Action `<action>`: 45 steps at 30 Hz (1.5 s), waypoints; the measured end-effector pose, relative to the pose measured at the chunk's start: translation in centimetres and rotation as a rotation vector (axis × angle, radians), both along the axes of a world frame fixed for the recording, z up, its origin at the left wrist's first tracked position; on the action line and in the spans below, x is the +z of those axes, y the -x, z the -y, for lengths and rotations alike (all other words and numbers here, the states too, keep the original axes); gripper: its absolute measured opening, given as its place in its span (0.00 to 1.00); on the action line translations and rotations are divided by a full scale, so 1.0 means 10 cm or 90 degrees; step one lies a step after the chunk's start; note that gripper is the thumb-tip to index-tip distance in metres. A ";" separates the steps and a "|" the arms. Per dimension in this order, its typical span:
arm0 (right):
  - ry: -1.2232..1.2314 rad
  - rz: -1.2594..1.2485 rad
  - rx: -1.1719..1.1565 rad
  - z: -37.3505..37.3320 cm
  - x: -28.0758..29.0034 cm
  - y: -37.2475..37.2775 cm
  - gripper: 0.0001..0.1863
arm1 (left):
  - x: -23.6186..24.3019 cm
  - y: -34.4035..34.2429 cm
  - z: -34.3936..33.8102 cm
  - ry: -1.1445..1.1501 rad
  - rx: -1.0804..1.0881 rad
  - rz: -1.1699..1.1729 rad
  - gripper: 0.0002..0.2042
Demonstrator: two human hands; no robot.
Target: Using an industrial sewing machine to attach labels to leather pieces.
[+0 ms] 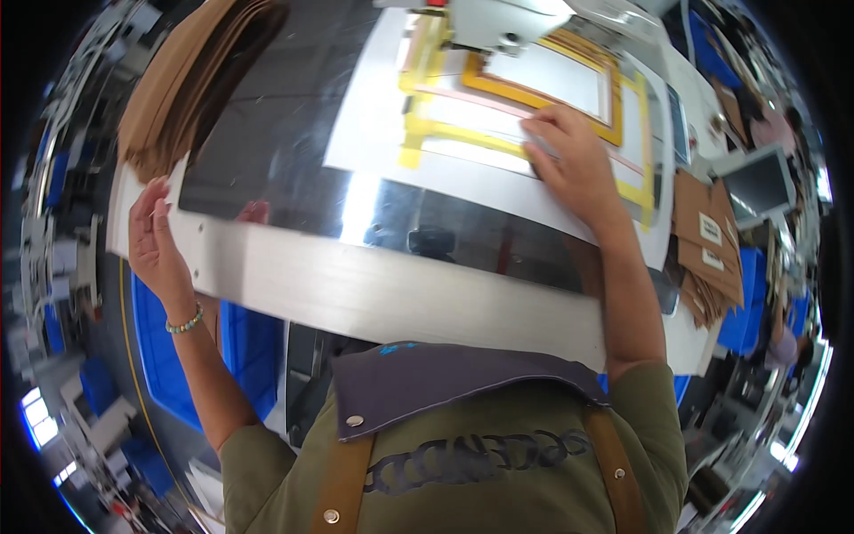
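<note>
1. Olive shirt (480, 481) with a dark grey flap (463, 378) and brown straps (342, 485) sits closest, behind both hands.
2. Right hand (574, 169): partly open, fingers bent, thumb apart from them, nothing seen in its grip. Fingertips at the yellow tape (471, 137) on a white board (369, 133); cannot tell whether they press or only hover.
3. Yellow frame (485, 82): just beyond the right hand's fingers, over the board, partly under a white machine head (507, 20).
4. Left hand (158, 254): loosely open, fingers together and slightly curled, holding nothing visible. It's off the left end of the surface (285, 133), well apart from the right hand.
5. Brown paper stack (182, 89): just ahead of the left hand's fingertips; contact unclear.
6. Labelled brown paper pieces (703, 236): to the right of the right hand.
7. Step, my call: positioning at the taped area, right hand working, left near the stack.
8. Next move, judged: likely calls for the left hand to take one brown piece and the right to keep clear of the head, lining up with the tape.
</note>
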State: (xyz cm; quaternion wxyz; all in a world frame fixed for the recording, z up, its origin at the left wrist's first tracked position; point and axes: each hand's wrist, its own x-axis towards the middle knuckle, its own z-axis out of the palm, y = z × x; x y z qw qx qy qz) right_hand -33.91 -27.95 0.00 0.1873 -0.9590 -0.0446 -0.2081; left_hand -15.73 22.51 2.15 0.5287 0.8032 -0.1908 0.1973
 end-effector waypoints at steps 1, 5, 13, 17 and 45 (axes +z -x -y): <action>-0.010 0.009 0.010 0.00 -0.01 0.00 0.13 | 0.07 0.01 0.37 -0.013 -0.100 -0.044 0.13; -0.004 0.009 -0.021 0.02 0.04 0.07 0.12 | 0.16 0.03 1.80 -0.222 -0.430 -0.009 0.15; -0.001 0.008 0.002 0.06 0.01 0.08 0.12 | -0.28 -0.05 2.85 -0.363 -0.440 0.163 0.19; -0.021 -0.071 -0.009 0.08 0.05 0.07 0.14 | -0.32 -0.05 2.82 -0.343 -0.433 0.044 0.16; -0.360 -0.034 -0.141 0.82 0.67 -0.44 0.10 | -0.34 -0.28 2.90 -0.360 -0.469 0.254 0.13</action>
